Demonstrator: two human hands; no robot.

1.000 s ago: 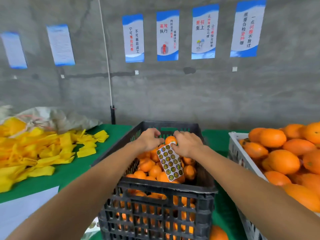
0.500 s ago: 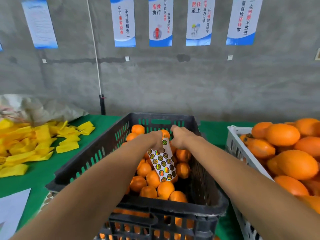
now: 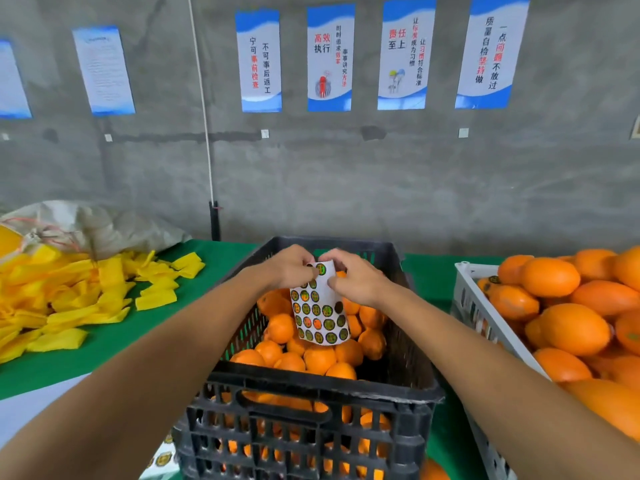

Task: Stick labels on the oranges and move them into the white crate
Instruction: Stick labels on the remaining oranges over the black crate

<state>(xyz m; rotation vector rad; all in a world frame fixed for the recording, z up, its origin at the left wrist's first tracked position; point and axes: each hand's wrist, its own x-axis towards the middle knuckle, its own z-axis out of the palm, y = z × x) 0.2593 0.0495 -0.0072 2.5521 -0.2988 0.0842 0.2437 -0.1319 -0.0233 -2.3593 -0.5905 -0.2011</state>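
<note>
Both hands have risen a little since half a second ago, and the label sheet (image 3: pixel 320 308) now hangs higher above the fruit, its top edge lifted to the far end of the black crate (image 3: pixel 308 407). The left hand (image 3: pixel 292 268) pinches the sheet's upper edge, fingers curled on it, while the right hand (image 3: pixel 356 277) has its fingers bent at the same corner, apparently working at the round green label (image 3: pixel 321 269) there; whether that label is already lifted off the backing cannot be told. An orange shows only as a sliver behind the right hand, so whether it is held is unclear. The step in hand looks like peeling one label free. Next, that label needs pressing onto an orange from the loose oranges (image 3: pixel 311 355) in the black crate, and the fruit carried to the white crate (image 3: pixel 474 306) on the right, already heaped high with oranges, so it wants a settled spot where it will not roll off onto the green worktop (image 3: pixel 214 268).
</note>
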